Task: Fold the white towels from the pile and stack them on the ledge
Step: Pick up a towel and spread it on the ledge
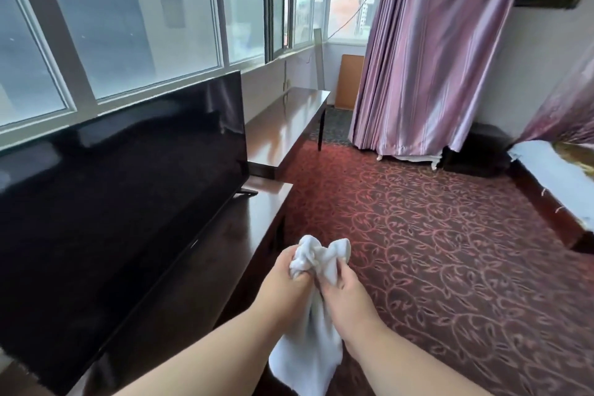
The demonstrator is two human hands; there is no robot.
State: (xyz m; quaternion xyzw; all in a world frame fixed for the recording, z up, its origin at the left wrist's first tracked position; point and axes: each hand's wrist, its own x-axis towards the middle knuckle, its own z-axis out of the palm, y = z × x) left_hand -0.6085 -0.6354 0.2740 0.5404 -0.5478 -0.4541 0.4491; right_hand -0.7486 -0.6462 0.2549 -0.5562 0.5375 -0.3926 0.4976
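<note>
Head view. Left hand (284,278) curled around bunched top edge of small white cloth towel (313,270); right hand (345,291) pinching same edge just beside it. Towel held in air between hands, above patterned red carpet (434,251), rest hanging down between forearms. Grip judged as search for corners, so towel can be spread before folding. Dark glossy wooden desk (266,202) at left, carrying large black flat television (128,170). Pile and ledge not identifiable.
</note>
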